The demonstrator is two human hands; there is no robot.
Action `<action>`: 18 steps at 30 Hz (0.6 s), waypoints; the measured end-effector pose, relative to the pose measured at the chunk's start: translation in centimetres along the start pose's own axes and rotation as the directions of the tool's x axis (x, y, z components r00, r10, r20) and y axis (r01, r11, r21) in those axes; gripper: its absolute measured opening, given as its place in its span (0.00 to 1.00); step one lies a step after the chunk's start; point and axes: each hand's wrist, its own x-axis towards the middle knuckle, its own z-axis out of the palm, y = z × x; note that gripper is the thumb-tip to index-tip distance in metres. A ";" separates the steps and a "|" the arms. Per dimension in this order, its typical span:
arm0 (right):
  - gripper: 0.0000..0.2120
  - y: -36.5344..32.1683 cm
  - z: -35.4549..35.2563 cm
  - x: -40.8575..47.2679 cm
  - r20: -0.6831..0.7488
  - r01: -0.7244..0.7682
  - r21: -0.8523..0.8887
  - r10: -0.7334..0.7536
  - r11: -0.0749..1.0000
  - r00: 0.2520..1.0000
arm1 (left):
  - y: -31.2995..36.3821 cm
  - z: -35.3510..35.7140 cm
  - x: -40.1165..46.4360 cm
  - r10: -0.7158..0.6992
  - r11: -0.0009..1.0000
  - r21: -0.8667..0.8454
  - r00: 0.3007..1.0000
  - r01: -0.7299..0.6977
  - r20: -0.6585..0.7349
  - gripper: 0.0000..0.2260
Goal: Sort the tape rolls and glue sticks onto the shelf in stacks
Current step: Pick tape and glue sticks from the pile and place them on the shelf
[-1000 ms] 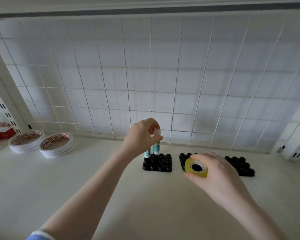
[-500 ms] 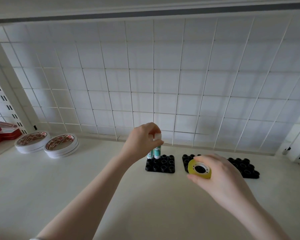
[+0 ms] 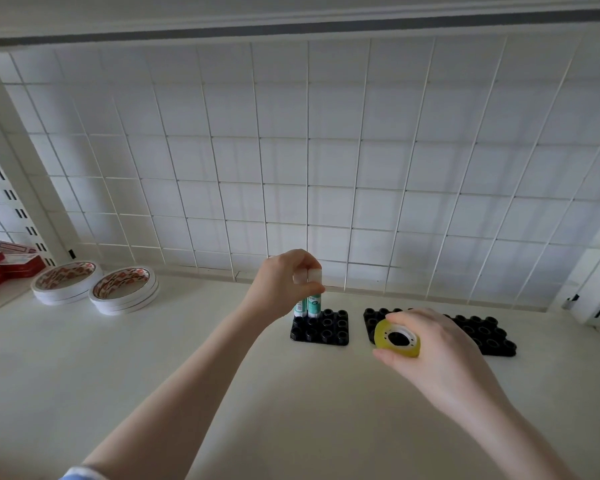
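Left hand (image 3: 284, 289): the grip is a pinch, thumb and curled fingers closed on the white caps of two glue sticks (image 3: 310, 299), which stand upright and side by side at the back-left corner of a small black socket tray (image 3: 326, 332). Whether both bases are fully seated in their sockets cannot be told, since the hand hides part of them. Right hand (image 3: 440, 351): the grip pinches a small yellow tape roll (image 3: 397, 338) by its rim, held on edge above the shelf (image 3: 153, 375), just in front of a second, longer black tray (image 3: 482, 336). To the far left two stacks of wide white tape rolls (image 3: 94, 284) lie flat near the wire grid back (image 3: 291, 168), with red boxes (image 3: 4, 268) beyond them. The step in hand appears to be seating the sticks. Done well, it likely calls for pressing straight down along each stick's axis, keeping both vertical, and easing the pinch only once they stand unaided; the yellow roll probably belongs flat, beside or upon its kind.
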 end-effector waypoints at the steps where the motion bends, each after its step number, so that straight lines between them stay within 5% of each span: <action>1: 0.23 0.0 0.0 0.0 0.001 0.001 -0.003 -0.001 1.000 1.000 | 0.0 0.0 0.0 0.002 1.000 0.002 1.000 -0.002 -0.002 0.11; 18: 0.23 -2.2 -1.6 0.1 -0.023 0.130 0.026 -0.130 0.991 0.991 | 0.6 -2.2 -1.0 0.143 0.981 0.134 0.990 -0.141 -0.005 0.24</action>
